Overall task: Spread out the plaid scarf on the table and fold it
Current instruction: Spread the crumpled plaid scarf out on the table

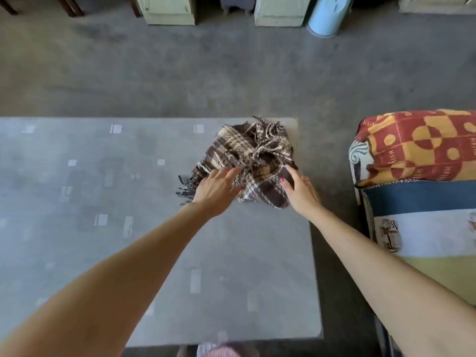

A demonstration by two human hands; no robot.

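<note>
The plaid scarf (253, 153), brown and cream with fringed ends, lies bunched in a heap at the far right corner of the grey table (103, 191). My left hand (215, 190) rests on the heap's near left side, fingers spread and reaching into the cloth. My right hand (300, 190) touches the near right side, its fingers pressed against the dark fabric. Neither hand has a closed hold on the cloth. Fringe hangs out to the left of my left hand.
A cushion or seat with red, yellow, blue and white patterned covers (422, 176) stands close to the table's right edge. Pale green cabinets (170, 10) and a light blue bin (325, 18) stand across the concrete floor.
</note>
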